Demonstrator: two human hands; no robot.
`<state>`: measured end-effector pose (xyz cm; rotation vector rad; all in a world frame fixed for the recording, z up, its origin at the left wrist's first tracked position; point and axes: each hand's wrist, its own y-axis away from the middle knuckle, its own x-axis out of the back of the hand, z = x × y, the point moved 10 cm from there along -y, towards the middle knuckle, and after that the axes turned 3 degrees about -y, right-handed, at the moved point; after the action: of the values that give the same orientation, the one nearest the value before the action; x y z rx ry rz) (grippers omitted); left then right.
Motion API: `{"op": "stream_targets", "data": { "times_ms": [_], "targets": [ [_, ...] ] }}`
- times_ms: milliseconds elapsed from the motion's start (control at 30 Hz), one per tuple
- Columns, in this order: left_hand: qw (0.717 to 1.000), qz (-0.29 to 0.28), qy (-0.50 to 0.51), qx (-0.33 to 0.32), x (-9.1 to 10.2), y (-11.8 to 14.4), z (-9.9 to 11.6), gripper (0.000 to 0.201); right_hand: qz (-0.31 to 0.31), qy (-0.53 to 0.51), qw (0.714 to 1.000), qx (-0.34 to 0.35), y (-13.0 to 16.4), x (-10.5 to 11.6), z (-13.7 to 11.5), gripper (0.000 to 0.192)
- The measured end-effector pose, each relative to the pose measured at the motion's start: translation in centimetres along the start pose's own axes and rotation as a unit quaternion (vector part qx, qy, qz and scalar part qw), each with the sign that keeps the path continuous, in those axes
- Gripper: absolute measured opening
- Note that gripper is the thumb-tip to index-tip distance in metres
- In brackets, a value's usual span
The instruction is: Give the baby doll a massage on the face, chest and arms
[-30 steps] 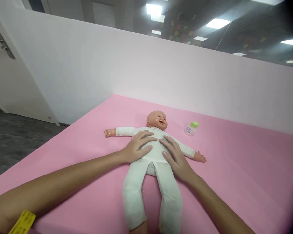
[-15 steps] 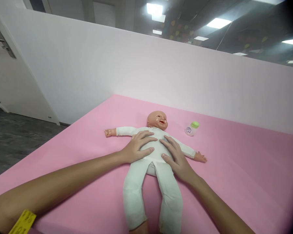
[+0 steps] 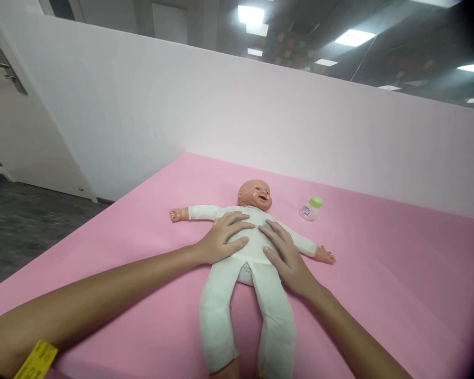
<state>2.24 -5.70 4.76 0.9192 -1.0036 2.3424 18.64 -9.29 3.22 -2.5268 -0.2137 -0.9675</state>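
A baby doll (image 3: 249, 271) with a white cloth body and hard plastic head and hands lies on its back, arms spread wide, its head at the far end. My left hand (image 3: 225, 238) rests on the left side of its torso, fingers spread and pointing right. On the torso's right side lies my right hand (image 3: 286, 255), its fingers spread too, pointing up and left. The fingertips of both hands come close together over the chest, with a narrow gap. Neither hand grips anything. The doll's feet are partly cut off by the lower frame edge.
The doll lies on a pink padded surface (image 3: 142, 305). Beyond the doll's arm on the right is a small clear bottle (image 3: 307, 211) with a green cap. A white low wall (image 3: 237, 113) borders the back. At the left stands a door (image 3: 23, 131). A yellow measuring tape (image 3: 37, 360) shows bottom left.
Almost everything stays in place. My right thumb has shifted very slightly to the right on the doll's belly.
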Motion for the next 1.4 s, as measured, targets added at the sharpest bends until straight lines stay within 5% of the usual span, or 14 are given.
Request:
{"op": "stream_targets", "data": {
  "times_ms": [1400],
  "targets": [
    [1.0,0.003,0.002,-0.004,0.08,-0.11,0.14,0.039,0.001,0.01,1.0,0.015,0.04,0.09,-0.08,0.049]
  ]
}}
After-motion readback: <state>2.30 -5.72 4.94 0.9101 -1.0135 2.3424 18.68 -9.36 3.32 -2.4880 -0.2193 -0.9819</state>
